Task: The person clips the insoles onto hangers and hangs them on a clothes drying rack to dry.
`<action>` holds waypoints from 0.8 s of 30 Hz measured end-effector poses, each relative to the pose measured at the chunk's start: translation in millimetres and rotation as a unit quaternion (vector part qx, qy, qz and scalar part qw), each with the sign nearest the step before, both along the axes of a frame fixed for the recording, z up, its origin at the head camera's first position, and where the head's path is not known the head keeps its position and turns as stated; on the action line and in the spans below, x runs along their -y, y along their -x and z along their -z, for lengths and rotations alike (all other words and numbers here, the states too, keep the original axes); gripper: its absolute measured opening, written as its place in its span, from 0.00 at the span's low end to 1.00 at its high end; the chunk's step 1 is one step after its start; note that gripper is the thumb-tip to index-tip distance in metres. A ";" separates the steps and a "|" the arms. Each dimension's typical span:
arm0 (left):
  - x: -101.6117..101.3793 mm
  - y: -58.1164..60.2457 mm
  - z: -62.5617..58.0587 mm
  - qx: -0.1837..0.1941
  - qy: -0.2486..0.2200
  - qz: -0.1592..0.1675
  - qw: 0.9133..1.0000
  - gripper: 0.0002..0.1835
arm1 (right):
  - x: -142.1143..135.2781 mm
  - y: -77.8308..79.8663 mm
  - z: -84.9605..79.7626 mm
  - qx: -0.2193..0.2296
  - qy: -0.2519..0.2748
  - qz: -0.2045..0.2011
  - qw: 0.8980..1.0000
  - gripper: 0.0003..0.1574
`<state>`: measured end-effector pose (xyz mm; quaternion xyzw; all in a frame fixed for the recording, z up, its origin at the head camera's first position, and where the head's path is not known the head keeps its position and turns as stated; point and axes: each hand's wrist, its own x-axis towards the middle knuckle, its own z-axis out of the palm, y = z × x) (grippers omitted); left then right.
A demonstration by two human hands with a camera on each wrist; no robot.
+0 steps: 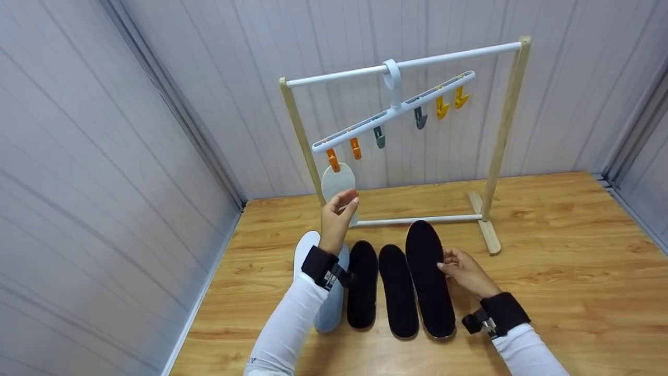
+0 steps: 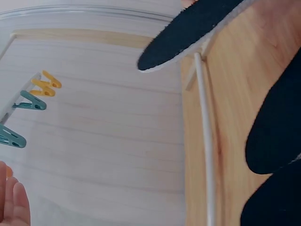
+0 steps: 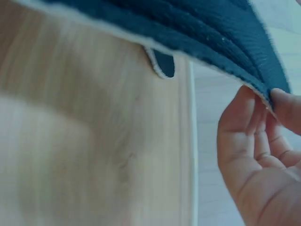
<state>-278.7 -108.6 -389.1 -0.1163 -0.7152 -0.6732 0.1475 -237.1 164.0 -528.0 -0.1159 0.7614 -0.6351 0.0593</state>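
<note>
Black insole (image 1: pixel 430 282) — right hand (image 1: pixel 468 271) pinching it — points lengthwise toward the rack (image 1: pixel 505 130).

The right hand (image 1: pixel 467 271) pinched a long black insole (image 1: pixel 430 282) by its right edge, thumb on the dark face, a thin pale rim showing. Its near end lay beside a shorter black insole (image 1: pixel 398 292). A pale insole (image 1: pixel 338 180) with a rounded top hung from an orange clip (image 1: pixel 333 160); the left hand (image 1: pixel 336 216) covered part of it, contact unclear.
</note>
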 end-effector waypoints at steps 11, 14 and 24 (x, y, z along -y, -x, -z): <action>-5.6 23.9 2.1 -0.032 -0.025 0.005 0.999 0.20 | 15.2 1.3 -19.1 -0.015 0.050 0.027 0.998 0.17; -7.3 30.1 5.5 -0.039 -0.022 0.000 0.999 0.20 | 17.3 3.0 -21.1 -0.021 0.049 0.034 0.998 0.15; -10.3 36.0 -2.0 -0.053 -0.023 -0.014 0.998 0.23 | 25.4 5.5 -27.1 -0.020 0.061 0.050 0.997 0.14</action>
